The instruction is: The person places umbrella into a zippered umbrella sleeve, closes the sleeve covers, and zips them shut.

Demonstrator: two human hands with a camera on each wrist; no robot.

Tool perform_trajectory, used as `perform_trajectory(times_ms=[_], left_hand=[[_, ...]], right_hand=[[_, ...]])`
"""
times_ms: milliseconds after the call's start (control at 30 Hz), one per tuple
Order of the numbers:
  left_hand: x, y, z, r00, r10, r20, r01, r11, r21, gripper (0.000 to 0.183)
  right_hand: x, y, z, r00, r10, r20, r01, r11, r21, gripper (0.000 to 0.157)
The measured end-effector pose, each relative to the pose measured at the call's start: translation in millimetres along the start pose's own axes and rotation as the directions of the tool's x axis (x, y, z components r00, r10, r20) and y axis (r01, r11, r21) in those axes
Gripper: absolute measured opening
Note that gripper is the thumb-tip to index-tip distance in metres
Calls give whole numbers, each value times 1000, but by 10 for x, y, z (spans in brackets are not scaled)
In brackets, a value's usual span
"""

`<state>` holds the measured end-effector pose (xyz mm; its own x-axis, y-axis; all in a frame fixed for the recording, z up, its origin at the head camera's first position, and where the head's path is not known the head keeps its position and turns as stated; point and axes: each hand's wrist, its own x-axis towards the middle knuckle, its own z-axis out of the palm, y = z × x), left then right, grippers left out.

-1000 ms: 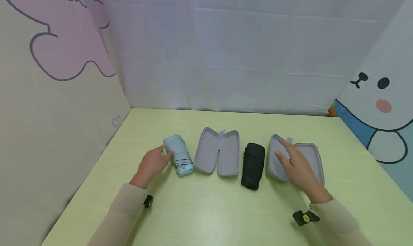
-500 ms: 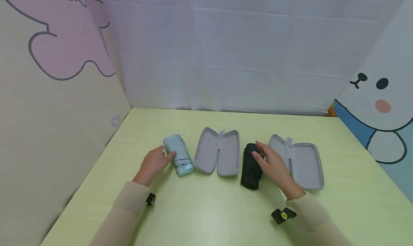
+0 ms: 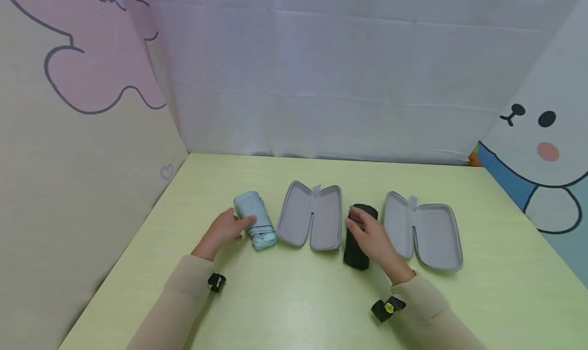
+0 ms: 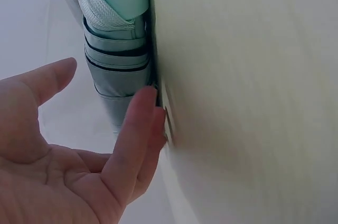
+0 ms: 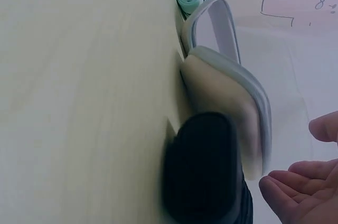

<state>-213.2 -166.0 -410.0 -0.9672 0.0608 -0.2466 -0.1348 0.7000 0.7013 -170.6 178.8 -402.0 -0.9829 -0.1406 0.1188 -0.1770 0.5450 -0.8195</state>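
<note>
Two near-to-far long axes on table (image 3: 294, 309): blue roll (image 3: 262, 228) left of gray cases (image 3: 326, 220), far end angled left; black roll (image 3: 355, 251) between them, far end slightly right. Loose, parted fingers (image 4: 134, 131) on left hand (image 3: 222, 229) beside blue, right hand (image 3: 374, 240) over black.

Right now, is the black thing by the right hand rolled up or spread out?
Rolled up: the black bundle lies on the table in a compact tube shape; the right hand hides part of it.

Smooth blue cloth bundle (image 3: 254, 208), matt black roll (image 3: 355, 252)
</note>
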Motion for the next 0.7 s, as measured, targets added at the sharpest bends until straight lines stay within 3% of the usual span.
perform_trajectory(times_ms=[133,300,567,700], left_hand=[[34,-6,19,999,-48,27,51,990,-129,78],[85,5,48,998,-56,20,59,974,-220,70],[93,43,108,999,-37,-5,36,990,-133,49],[109,46,121,997,-74,-18,72,994,-87,48]], right_hand=[[6,2,58,1000,0,13,-1,1000,30,48],[12,7,117,1000,-20,-6,20,1000,14,49],[4,-15,186,998,44,36,-44,999,-11,50],[-1,-17,207,997,57,44,-55,998,-31,52]])
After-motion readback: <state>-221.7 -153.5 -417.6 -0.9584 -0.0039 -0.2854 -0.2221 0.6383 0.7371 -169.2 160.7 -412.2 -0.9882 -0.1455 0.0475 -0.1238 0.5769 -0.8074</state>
